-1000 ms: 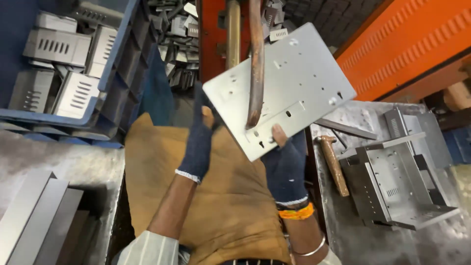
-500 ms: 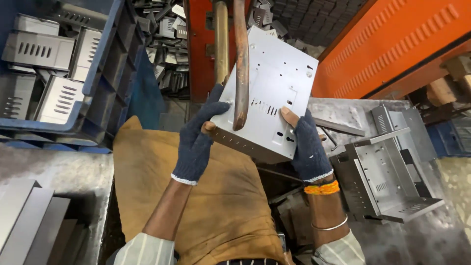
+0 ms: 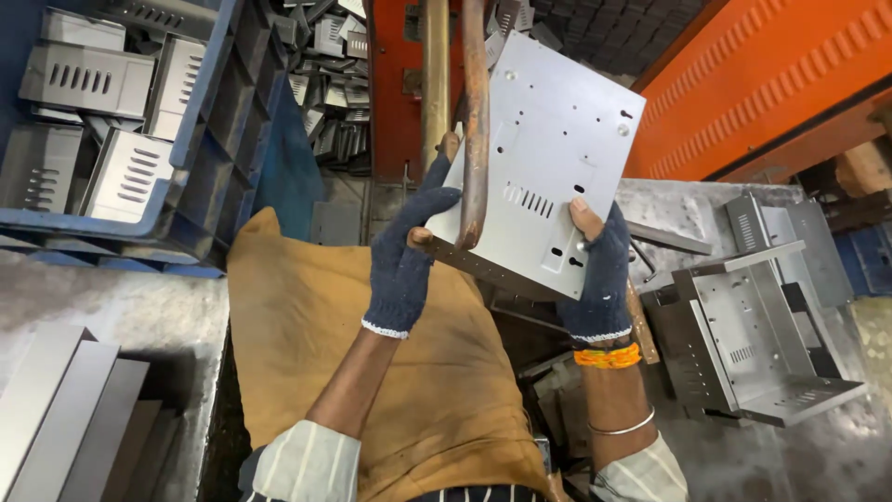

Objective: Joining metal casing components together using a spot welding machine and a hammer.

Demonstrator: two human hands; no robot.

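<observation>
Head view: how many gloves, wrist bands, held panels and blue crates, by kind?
Gloves: 2, left and right
Wrist bands: 2, orange and metal
Held panel: 1
Blue crate: 1
Total: 6

Single head-worn view, steeply downward and close over the hands (image 3: pixel 502 256) and lap.

An orange wall (image 3: pixel 790 84) slants across two o'clock. At ten o'clock a blue crate (image 3: pixel 200 139) holds grey metal parts. A worn grey bench (image 3: pixel 102 297) spreads at eight o'clock; brown sacking (image 3: pixel 307 316) drapes the centre.
</observation>
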